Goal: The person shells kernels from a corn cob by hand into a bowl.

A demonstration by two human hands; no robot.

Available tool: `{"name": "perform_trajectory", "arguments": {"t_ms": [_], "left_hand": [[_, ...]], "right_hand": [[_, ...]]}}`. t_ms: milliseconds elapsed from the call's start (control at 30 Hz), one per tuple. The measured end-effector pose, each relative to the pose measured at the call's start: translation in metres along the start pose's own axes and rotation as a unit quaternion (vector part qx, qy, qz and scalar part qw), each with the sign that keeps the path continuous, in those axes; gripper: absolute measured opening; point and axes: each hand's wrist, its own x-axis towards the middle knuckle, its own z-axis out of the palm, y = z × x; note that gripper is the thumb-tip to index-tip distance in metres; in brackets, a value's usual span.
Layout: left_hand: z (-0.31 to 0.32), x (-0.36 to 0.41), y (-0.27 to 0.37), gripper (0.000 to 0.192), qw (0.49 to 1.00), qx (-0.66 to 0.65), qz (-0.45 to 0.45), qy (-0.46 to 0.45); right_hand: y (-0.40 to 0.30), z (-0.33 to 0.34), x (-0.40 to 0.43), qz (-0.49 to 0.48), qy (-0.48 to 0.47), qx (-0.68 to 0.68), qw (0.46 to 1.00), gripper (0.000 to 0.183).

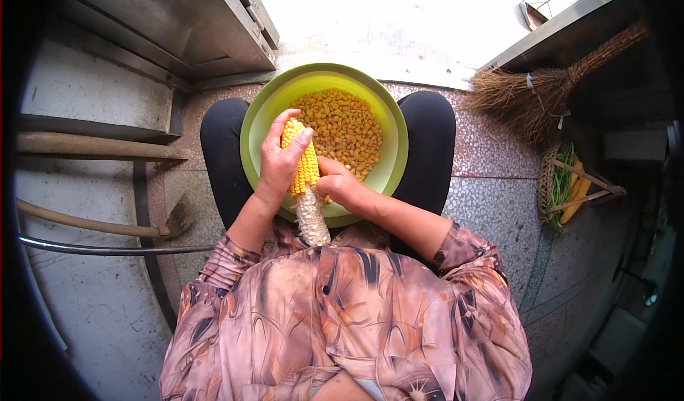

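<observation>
An ear of yellow corn (304, 168) slants over the near left part of a green basin (397, 134). Its upper part bears kernels, while the lower part is bare white cob reaching to the shirt. My left hand (282, 158) is wrapped around the kernelled part, thumb on top. My right hand (339, 183) presses with curled fingers and thumb against the ear's right side, near where kernels give way to bare cob; its fingertips are partly hidden. Loose corn kernels (347, 126) lie heaped in the basin, which rests between my knees.
At the left, a wooden handle (101, 146) and a hoe (179, 218) lie near a metal bar (123, 251). A straw broom (534, 94) leans at the upper right, above a woven basket (546, 182) with greens and carrots. A metal door (214, 27) stands at the upper left.
</observation>
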Motion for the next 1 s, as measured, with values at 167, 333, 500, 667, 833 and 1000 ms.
{"name": "perform_trajectory", "arguments": {"t_ms": [167,333,500,667,833,1000], "left_hand": [[-0.004,0.0,-0.001,0.035,0.999,-0.044,-0.032,0.001],[-0.006,0.001,0.001,0.034,1.0,-0.017,-0.019,0.01],[-0.007,0.0,-0.005,0.034,0.999,-0.024,-0.017,0.014],[-0.005,-0.001,-0.003,0.033,0.999,-0.03,-0.023,0.006],[-0.006,-0.001,-0.006,0.032,0.996,-0.077,-0.052,0.003],[-0.014,-0.002,-0.009,0.037,0.983,-0.148,-0.107,-0.008]], "right_hand": [[-0.014,-0.002,-0.005,0.045,-0.003,0.015,0.999,0.045],[-0.013,-0.001,-0.004,0.042,-0.019,0.081,0.996,0.04],[-0.003,-0.004,0.0,0.037,-0.024,0.097,0.994,0.041],[0.002,0.002,0.004,-0.017,-0.007,0.033,0.999,0.04],[-0.001,-0.003,0.001,0.035,-0.02,0.002,0.999,0.047],[-0.01,0.001,0.0,0.018,-0.013,-0.01,1.0,0.048]]}}
